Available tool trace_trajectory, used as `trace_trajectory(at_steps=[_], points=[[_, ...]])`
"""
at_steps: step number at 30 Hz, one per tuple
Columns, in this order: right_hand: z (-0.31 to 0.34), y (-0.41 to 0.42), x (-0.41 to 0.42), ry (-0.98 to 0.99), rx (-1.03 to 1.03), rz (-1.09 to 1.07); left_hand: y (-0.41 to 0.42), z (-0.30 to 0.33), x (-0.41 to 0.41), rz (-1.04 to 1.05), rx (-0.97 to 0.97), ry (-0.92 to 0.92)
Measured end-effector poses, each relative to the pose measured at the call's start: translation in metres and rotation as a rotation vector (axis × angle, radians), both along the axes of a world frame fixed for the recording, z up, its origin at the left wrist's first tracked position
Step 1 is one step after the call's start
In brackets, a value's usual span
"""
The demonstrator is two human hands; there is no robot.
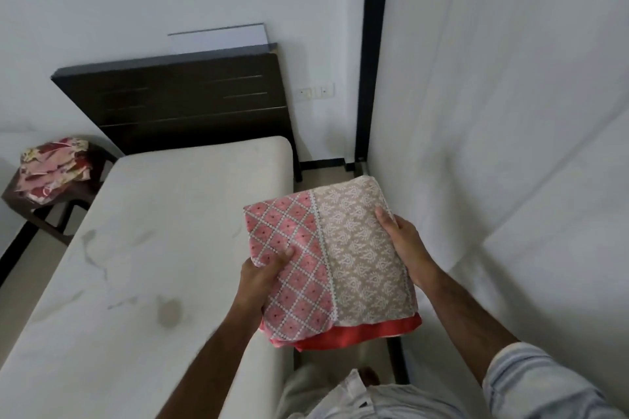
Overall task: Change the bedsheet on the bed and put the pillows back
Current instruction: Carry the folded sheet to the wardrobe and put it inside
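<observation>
I hold a folded bedsheet [335,258], pink diamond print on its left half and beige leaf print on its right, with a red layer underneath. My left hand [262,274] grips its near left edge, thumb on top. My right hand [403,241] clasps its right edge. The sheet hangs over the right side of the bare white mattress [146,248], which carries grey stains. A dark wooden headboard [183,102] stands at the far end. No pillows are in sight.
A dark stool [51,211] left of the bed carries a crumpled floral cloth [56,168]. A white wall [510,146] stands close on my right, leaving a narrow floor strip beside the bed. A wall socket [315,91] sits by the headboard.
</observation>
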State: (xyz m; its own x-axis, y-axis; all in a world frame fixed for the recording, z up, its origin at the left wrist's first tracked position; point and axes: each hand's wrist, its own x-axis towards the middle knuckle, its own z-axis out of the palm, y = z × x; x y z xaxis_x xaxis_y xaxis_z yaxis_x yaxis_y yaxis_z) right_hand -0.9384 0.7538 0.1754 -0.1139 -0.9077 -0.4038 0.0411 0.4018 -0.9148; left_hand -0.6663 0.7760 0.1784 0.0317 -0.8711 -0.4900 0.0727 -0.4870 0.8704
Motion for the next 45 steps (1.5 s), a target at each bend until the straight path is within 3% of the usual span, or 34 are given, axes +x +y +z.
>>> trace_trajectory(at_steps=[8, 14, 18, 22, 25, 31, 45], points=[[0.001, -0.231, -0.012, 0.373, -0.096, 0.111, -0.229, -0.004, -0.002, 0.006, -0.178, -0.091], [0.036, -0.414, -0.053, 1.276, -0.315, 0.351, -0.409, 0.003, -0.012, -0.297, -0.329, -0.421], [0.075, -0.513, -0.093, 1.748, -0.449, 0.368, -0.509, 0.01, -0.019, -0.355, -0.278, -0.397], [0.103, -0.601, -0.14, 2.148, -0.421, 0.455, -0.587, 0.013, -0.039, -0.351, -0.262, -0.345], [0.133, -0.663, -0.163, 2.363, -0.265, 0.505, -0.637, 0.012, -0.073, -0.419, -0.337, -0.413], [0.182, -0.735, -0.19, 2.551, -0.139, 0.347, -0.724, 0.022, -0.127, -0.637, -0.542, -0.657], [0.198, -0.809, -0.213, 2.487, -0.257, 0.435, -0.878, 0.021, -0.201, -0.984, -0.501, -0.671]])
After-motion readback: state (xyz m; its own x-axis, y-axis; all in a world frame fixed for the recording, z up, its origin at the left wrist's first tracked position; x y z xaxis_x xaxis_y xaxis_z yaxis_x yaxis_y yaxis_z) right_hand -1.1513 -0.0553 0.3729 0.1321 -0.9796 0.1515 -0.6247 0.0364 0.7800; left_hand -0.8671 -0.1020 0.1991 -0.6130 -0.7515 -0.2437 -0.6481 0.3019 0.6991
